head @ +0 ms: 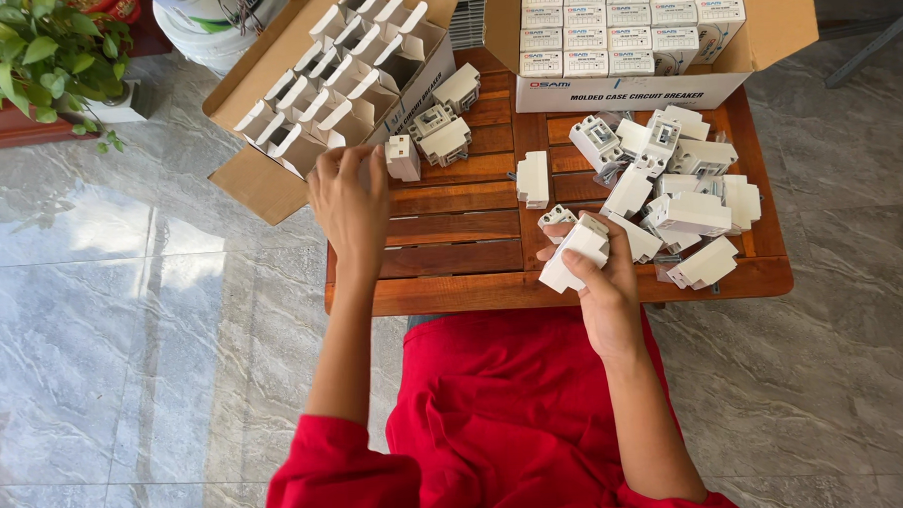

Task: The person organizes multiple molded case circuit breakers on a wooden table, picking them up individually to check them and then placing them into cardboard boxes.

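Right hand (605, 289) fingers wrapped round a small white box (575, 253) at the wooden table (473, 283) edge. Loose white breakers (674, 181) piled just beyond its fingertips. Left hand (351, 199) fingers curled loosely, empty, at the carton of open boxes (335, 83); one breaker (402, 157) just beside its fingertips.

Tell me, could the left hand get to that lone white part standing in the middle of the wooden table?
Probably yes. The left hand is empty at the table's left edge, and only bare slats lie between it and the lone white part.
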